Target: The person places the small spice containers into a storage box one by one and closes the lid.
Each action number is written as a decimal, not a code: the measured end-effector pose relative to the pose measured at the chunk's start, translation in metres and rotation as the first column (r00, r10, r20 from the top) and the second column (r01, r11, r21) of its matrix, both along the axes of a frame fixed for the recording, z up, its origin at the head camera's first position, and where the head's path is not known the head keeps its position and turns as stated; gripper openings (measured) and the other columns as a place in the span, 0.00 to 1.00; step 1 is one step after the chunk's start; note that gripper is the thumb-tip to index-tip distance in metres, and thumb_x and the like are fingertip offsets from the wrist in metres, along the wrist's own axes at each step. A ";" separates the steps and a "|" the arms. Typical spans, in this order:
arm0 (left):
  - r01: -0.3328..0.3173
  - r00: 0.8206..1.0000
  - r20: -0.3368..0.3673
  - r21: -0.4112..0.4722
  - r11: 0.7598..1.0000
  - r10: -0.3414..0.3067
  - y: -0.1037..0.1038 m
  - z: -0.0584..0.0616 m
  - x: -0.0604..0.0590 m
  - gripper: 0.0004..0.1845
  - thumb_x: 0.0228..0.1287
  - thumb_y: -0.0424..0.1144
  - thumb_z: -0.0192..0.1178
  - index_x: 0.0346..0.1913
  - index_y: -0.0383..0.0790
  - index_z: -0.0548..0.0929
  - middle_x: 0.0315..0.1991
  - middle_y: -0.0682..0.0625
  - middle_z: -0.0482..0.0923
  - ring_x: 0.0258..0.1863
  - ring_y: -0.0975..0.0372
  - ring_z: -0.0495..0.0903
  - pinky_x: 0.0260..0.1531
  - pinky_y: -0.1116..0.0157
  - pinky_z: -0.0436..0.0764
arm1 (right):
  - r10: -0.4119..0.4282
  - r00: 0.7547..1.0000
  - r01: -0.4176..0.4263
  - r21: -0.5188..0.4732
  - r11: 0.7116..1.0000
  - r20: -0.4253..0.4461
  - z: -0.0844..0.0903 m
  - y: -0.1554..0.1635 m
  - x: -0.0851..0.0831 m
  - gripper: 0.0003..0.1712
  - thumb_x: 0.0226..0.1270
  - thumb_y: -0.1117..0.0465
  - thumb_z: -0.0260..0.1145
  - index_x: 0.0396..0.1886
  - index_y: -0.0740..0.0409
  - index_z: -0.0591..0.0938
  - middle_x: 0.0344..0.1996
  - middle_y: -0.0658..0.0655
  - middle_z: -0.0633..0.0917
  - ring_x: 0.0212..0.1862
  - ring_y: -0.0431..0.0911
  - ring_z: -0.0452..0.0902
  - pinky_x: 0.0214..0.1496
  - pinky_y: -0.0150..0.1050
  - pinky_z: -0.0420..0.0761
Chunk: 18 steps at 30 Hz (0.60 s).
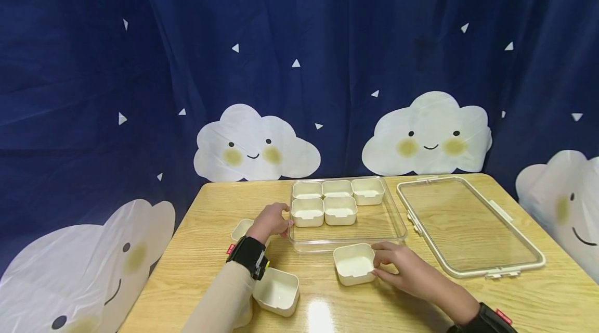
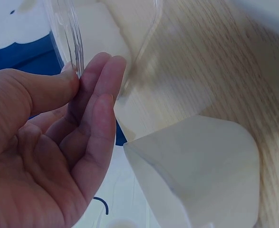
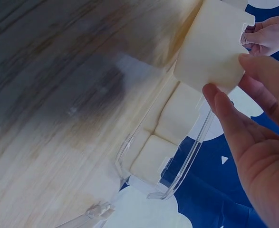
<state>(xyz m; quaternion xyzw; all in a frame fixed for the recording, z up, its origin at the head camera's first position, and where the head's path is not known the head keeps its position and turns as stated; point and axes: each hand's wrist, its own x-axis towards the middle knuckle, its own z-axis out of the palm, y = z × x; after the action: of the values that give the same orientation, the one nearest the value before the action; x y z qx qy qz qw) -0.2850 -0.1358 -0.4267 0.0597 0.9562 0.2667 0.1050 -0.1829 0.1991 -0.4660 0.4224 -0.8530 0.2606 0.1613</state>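
A clear rectangular container [image 1: 374, 229] lies at the middle of the table, with several small cream boxes [image 1: 340, 211] in its back and left part. My left hand [image 1: 273, 221] pinches the left rim of this container between thumb and fingers, as the left wrist view shows [image 2: 58, 118]. In front of the container my right hand [image 1: 398, 268] grips a cream box [image 1: 354, 265] by its right side. The right wrist view shows thumb and fingertips [image 3: 213, 95] on that box's wall.
Below my left forearm stands a loose cream box [image 1: 278, 291], with another partly hidden by the sleeve. A further small box [image 1: 242, 229] sits left of my left wrist. On the right lies a clear lid [image 1: 468, 223] with a white frame and clips. A blue curtain [image 1: 299, 62] hangs behind.
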 end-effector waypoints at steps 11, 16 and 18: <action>-0.001 1.000 0.024 0.005 1.000 0.001 0.000 0.003 -0.001 0.23 0.69 0.34 0.65 0.64 0.30 0.77 0.17 0.50 0.82 0.21 0.61 0.86 0.52 0.55 0.80 | 0.000 1.000 -0.001 -0.041 0.999 -0.025 0.005 -0.001 0.004 0.18 0.53 0.69 0.77 0.27 0.43 0.79 0.37 0.50 0.88 0.48 0.59 0.86 0.44 0.47 0.87; 0.005 1.000 0.016 -0.018 1.000 -0.005 0.001 0.003 -0.002 0.23 0.69 0.34 0.65 0.63 0.30 0.77 0.17 0.50 0.82 0.22 0.61 0.85 0.52 0.54 0.80 | -0.045 0.998 0.042 -0.084 0.996 -0.040 0.017 0.001 0.004 0.17 0.53 0.68 0.78 0.27 0.42 0.80 0.44 0.58 0.89 0.47 0.57 0.87 0.41 0.42 0.87; -0.003 1.000 0.014 -0.018 1.000 0.003 0.002 0.003 -0.002 0.22 0.70 0.34 0.65 0.64 0.31 0.77 0.17 0.49 0.83 0.23 0.59 0.86 0.54 0.53 0.79 | -0.060 0.996 0.054 -0.097 0.994 -0.064 0.023 0.002 0.001 0.16 0.52 0.68 0.78 0.27 0.44 0.81 0.44 0.60 0.89 0.44 0.55 0.88 0.38 0.37 0.85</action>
<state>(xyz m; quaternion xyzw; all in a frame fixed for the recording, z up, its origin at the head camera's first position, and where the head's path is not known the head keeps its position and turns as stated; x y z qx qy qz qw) -0.2865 -0.1340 -0.4233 0.0556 0.9579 0.2585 0.1118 -0.1814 0.2011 -0.4434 0.3982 -0.8454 0.2820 0.2173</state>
